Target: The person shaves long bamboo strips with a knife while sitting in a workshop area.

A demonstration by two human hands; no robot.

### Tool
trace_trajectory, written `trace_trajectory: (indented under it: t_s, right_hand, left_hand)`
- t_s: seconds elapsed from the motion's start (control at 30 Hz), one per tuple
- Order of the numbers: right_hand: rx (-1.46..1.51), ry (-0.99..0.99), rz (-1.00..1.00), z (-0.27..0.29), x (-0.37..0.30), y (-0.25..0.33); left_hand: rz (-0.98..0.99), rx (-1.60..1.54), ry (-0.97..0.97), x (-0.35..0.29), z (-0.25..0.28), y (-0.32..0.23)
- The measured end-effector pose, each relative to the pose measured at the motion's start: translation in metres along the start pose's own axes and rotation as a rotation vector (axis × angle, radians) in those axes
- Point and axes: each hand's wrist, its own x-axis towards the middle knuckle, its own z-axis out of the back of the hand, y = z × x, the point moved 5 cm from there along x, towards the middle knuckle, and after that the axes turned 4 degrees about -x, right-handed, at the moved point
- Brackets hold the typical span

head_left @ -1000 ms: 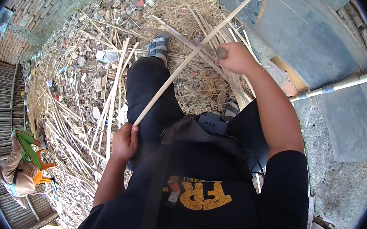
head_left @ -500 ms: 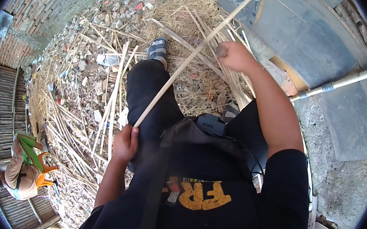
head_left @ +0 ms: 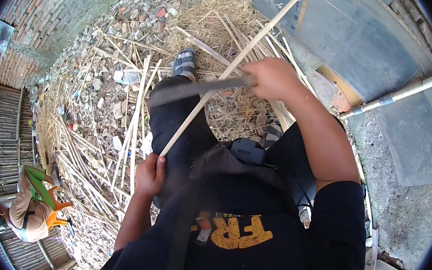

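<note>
My left hand (head_left: 150, 175) is closed round the near end of a long pale bamboo strip (head_left: 191, 118), beside my left thigh. The strip slants up and away to the right, past the top of the view. My right hand (head_left: 276, 78) grips the handle of a machete (head_left: 183, 93). Its grey blade, smeared by motion, points left and crosses the strip; whether the two touch I cannot tell. Below the blade is my left leg in black trousers (head_left: 178, 126).
Many cut bamboo strips (head_left: 89, 177) lie over stony rubble on the left. A heap of straw-like shavings (head_left: 212, 9) is ahead. Grey sheets (head_left: 361, 34) and a pale pole (head_left: 402, 94) stand right. A person (head_left: 32, 211) sits on an orange-and-green chair at far left.
My right hand has moved slightly nearer, and the machete blade has swung into plain view across the strip. My left hand and the strip have hardly moved.
</note>
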Motion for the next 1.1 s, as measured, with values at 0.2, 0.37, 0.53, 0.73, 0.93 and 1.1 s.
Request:
trace_trajectory:
  t_s: [0.2,0.37,0.53,0.73,0.93,1.1]
  right_hand:
    - [0.319,-0.199,-0.353,-0.007,0.015,-0.113]
    - [0.329,-0.217,-0.285,0.001,0.007,-0.089]
    - [0.122,0.003,-0.065,-0.004,0.005,-0.027]
    - [0.414,-0.031,-0.171,-0.008,0.010,-0.064]
    - [0.316,-0.181,-0.193,0.002,0.008,-0.067]
    - [0.094,0.089,-0.021,-0.007,0.002,-0.004]
  left_hand:
    - [0.046,0.034,0.009,0.000,-0.002,0.002]
    - [0.063,0.041,0.035,-0.003,0.002,0.002]
    - [0.038,-0.005,0.027,-0.001,0.000,0.002]
    - [0.067,-0.206,0.156,0.007,0.004,0.005]
    - [0.079,-0.220,0.161,0.007,0.005,0.007]
    - [0.060,-0.206,0.161,0.006,0.006,0.002]
